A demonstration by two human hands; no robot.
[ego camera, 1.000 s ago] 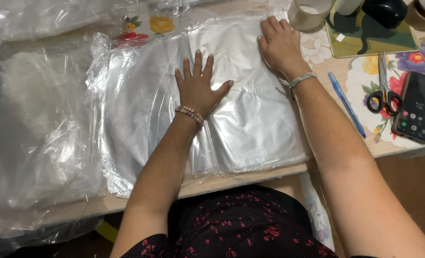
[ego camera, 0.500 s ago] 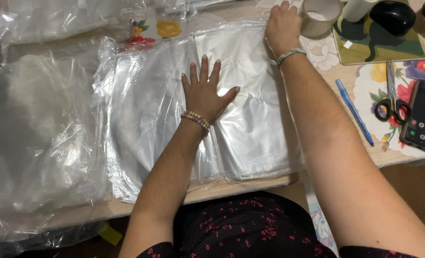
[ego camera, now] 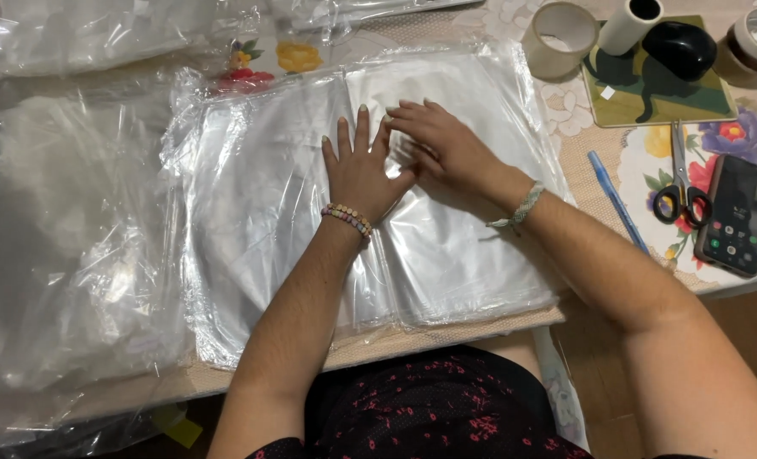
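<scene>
A stack of clear plastic bags [ego camera: 259,221] lies flat on the table in front of me. My left hand [ego camera: 360,170] rests palm down on its middle, fingers spread, a beaded bracelet on the wrist. My right hand [ego camera: 442,144] lies flat on the plastic just to the right, its fingertips touching my left hand's fingers. A woven bracelet sits on the right wrist. Neither hand holds anything.
More crumpled clear plastic [ego camera: 64,221] is piled at the left. At the right are a blue pen [ego camera: 615,200], scissors [ego camera: 683,183], a phone [ego camera: 736,214], tape rolls [ego camera: 559,38] and a black mouse [ego camera: 680,47] on a mat. The table's edge [ego camera: 480,327] runs near my body.
My right hand has slid from the bags' far right corner leftward to the middle, meeting my left hand. My left hand has stayed flat on the stack.
</scene>
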